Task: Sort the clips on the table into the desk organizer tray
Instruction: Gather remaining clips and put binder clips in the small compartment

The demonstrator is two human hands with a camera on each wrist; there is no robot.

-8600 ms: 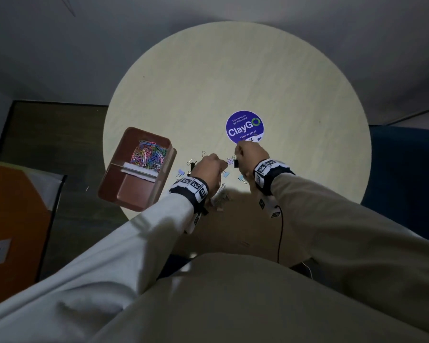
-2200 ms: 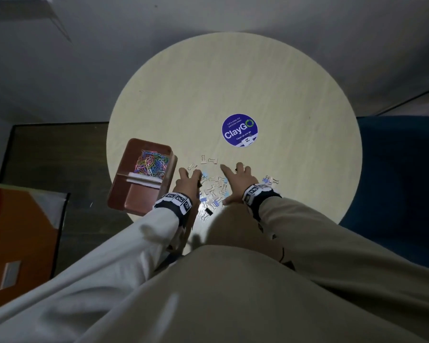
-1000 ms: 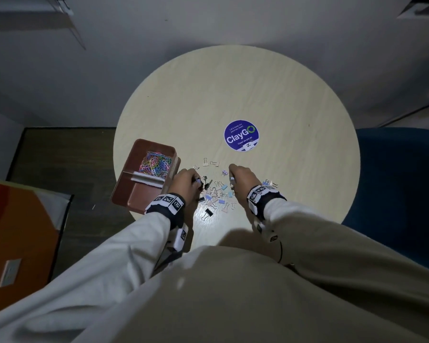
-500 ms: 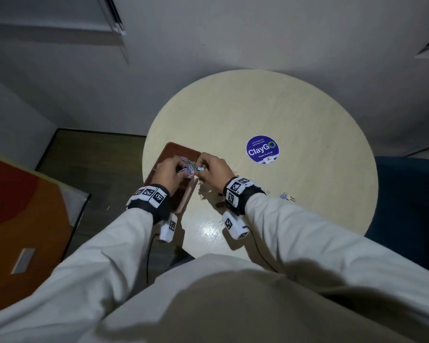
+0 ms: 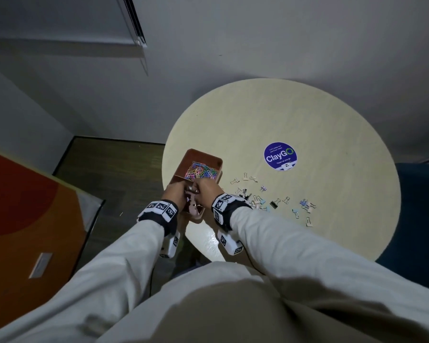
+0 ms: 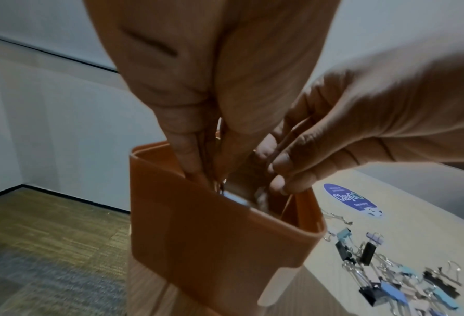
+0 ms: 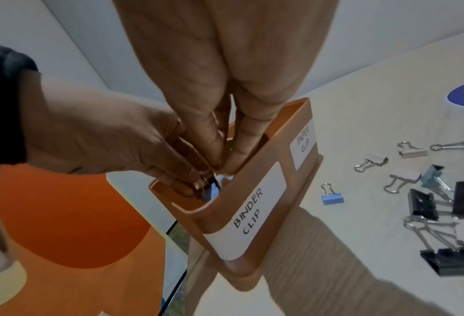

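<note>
The brown organizer tray (image 5: 209, 158) sits at the table's left edge. Its far compartment holds coloured paper clips (image 5: 200, 171). Its near compartment is labelled BINDER CLIP (image 7: 248, 205). My left hand (image 5: 176, 195) and right hand (image 5: 206, 190) meet over that near compartment, fingers pointing down into it. The left fingers (image 7: 196, 181) pinch small binder clips just above clips lying inside (image 7: 212, 191). In the left wrist view the right hand (image 6: 279, 171) curls round wire clip handles. Several loose binder clips (image 5: 273, 203) lie on the table right of the tray.
A round purple ClayGo sticker (image 5: 280, 155) marks the table's middle. The tray (image 6: 212, 235) overhangs the table edge, with floor below. An orange panel (image 5: 22, 219) stands at the left and a blue chair (image 5: 421, 219) at the right.
Both hands left the clip pile carrying clips, moved left to the tray and now dip into its near compartment. The head view has swung left.
</note>
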